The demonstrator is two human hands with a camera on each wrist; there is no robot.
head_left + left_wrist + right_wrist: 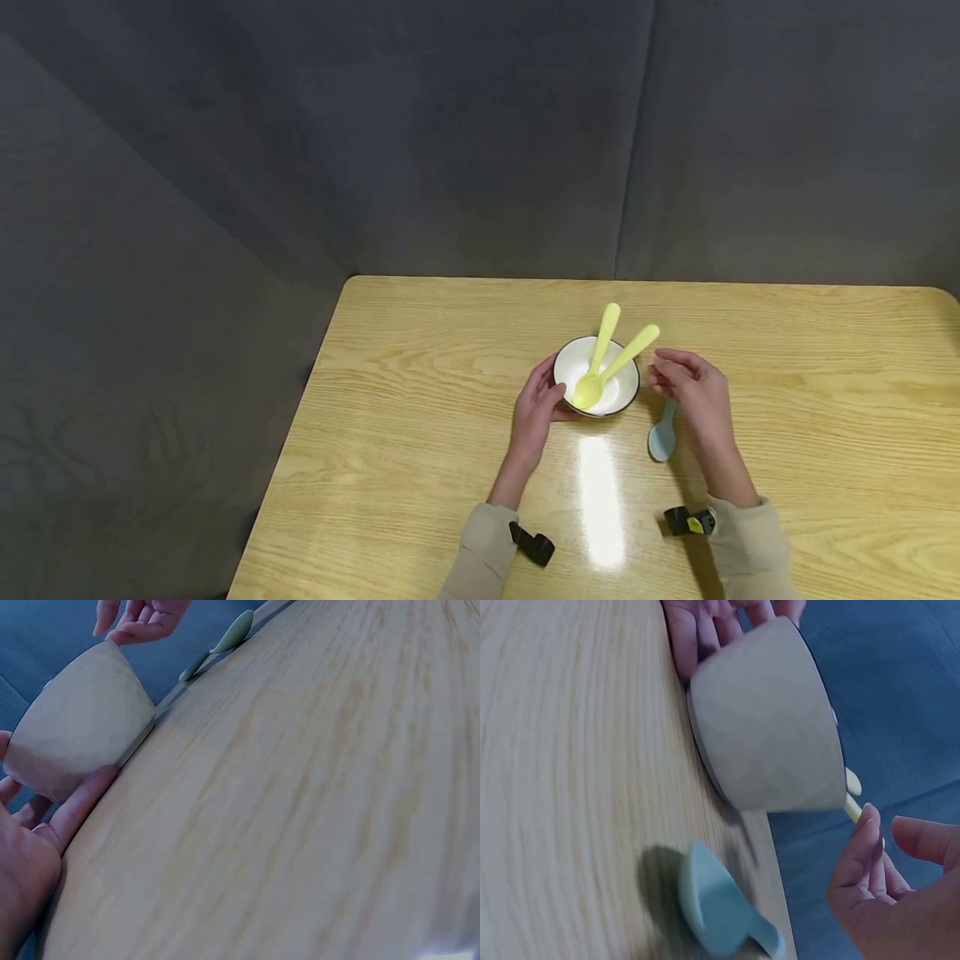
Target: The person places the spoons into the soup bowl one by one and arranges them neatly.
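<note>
A white bowl (pixel 573 358) with a dark rim is gripped on its left side by my left hand (pixel 531 412). The thumb lies at the rim, and in the left wrist view a finger reaches along the base. Two yellow spoons (pixel 606 332) lean in the bowl, handles pointing up past the far rim. My right hand (pixel 693 392) hovers just right of the bowl, fingers loosely bent and holding nothing. Below it a blue-green spoon (pixel 662 442) lies on the table, its handle partly hidden by that hand. In the right wrist view, the right fingertips overlap a yellow handle (pixel 853 808).
The wooden table (pixel 390 433) ends at a far edge behind the bowl and a left edge further off. Dark grey curtains (pixel 480 150) hang behind and to the left. Black wrist cameras (pixel 536 547) sit on both sleeves.
</note>
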